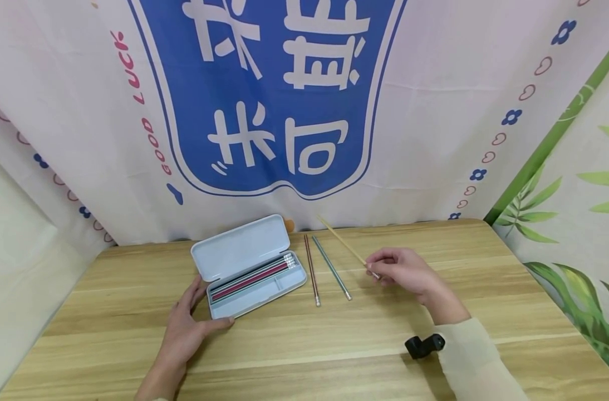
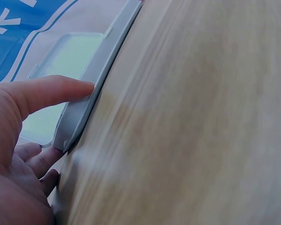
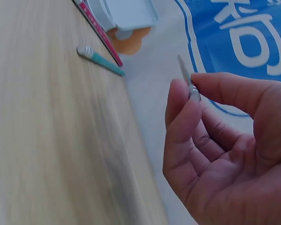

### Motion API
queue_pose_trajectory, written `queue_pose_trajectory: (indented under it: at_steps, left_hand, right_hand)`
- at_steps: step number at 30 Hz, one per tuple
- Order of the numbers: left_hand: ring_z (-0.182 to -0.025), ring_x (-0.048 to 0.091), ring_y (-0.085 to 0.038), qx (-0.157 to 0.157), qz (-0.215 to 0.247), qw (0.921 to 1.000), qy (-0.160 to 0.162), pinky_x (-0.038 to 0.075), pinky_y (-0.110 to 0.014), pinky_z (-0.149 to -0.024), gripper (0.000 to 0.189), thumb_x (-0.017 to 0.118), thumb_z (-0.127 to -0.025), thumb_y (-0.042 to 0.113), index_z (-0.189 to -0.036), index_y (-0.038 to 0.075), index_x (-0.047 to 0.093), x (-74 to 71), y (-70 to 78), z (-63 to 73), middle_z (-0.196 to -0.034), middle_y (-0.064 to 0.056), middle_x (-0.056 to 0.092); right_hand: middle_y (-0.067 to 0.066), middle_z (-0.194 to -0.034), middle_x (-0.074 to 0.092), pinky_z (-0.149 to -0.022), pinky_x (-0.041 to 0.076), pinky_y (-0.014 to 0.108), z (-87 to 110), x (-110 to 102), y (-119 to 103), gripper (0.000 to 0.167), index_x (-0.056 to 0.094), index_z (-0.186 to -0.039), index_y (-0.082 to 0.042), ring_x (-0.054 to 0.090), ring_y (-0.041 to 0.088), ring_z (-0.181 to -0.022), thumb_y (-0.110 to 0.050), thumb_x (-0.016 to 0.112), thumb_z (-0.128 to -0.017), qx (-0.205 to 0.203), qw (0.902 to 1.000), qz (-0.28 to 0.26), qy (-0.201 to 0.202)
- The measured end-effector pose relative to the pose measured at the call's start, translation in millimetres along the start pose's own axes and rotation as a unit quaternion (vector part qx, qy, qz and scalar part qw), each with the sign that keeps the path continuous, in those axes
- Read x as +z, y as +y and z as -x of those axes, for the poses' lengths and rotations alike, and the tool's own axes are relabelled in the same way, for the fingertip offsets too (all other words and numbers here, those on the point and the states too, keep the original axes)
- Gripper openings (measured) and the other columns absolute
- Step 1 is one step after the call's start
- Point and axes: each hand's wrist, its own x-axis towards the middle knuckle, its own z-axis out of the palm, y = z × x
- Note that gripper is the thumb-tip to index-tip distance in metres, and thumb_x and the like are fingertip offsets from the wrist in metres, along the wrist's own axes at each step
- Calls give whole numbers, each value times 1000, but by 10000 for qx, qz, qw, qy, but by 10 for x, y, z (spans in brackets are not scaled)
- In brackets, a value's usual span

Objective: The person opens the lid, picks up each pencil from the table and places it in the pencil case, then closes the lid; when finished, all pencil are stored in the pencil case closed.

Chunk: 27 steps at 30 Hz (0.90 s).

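A light blue pencil case (image 1: 256, 298) stands with its lid (image 1: 241, 248) raised on the wooden table. Several pencils (image 1: 251, 281) lie inside it, their white erasers toward the right end. My left hand (image 1: 186, 326) grips the case at its left end, thumb (image 2: 67, 89) on the front wall and fingers around the corner. Between thumb and fingertips, my right hand (image 1: 397, 273) pinches a yellow pencil (image 1: 342, 239) close to its eraser end, the far end slanting up to the left. A red pencil (image 1: 312, 270) and a green pencil (image 1: 332, 267) lie between case and right hand.
A printed cloth (image 1: 414, 133) hangs behind the table's (image 1: 304, 356) back edge. An orange flower-shaped piece (image 3: 131, 41) shows behind the case lid. A black device (image 1: 425, 346) sits at the right wrist, beside the sleeve.
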Motion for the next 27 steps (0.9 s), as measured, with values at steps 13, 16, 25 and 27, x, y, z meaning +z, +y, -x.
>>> queue_pose_trajectory:
  at_steps: [13,16,25,27]
  left_hand:
    - [-169,2,-42,-10,35,10000,16,1,-69,-134,137,97,-77,23,-176,22,3,8,1,17,-176,-14,35]
    - [-169,2,-42,7,28,10000,22,1,-69,-134,137,97,-77,22,-176,21,3,4,2,20,-176,-14,35]
    - [-169,1,-41,49,-25,10000,50,-4,-64,-136,135,97,-76,22,-176,22,5,-1,11,14,-175,-14,38]
    - [-169,1,-41,79,-44,9999,57,-6,-62,-137,135,97,-76,22,-176,21,5,0,12,14,-174,-15,38]
  right_hand:
    - [17,-114,74,-86,56,37,-236,276,-218,22,73,-121,-4,66,25,-99,-18,68,-106,-196,9959,874,125]
    - [16,-113,74,-87,56,38,-299,346,-244,21,74,-120,-3,66,26,-99,-16,68,-105,-278,9950,930,215]
    - [7,-111,74,-86,55,34,-450,575,-300,20,78,-118,-7,64,21,-100,-20,72,-103,-328,9926,1072,476]
    - [7,-110,75,-85,55,31,-477,622,-316,18,79,-116,-8,64,20,-99,-19,73,-103,-361,9919,1101,516]
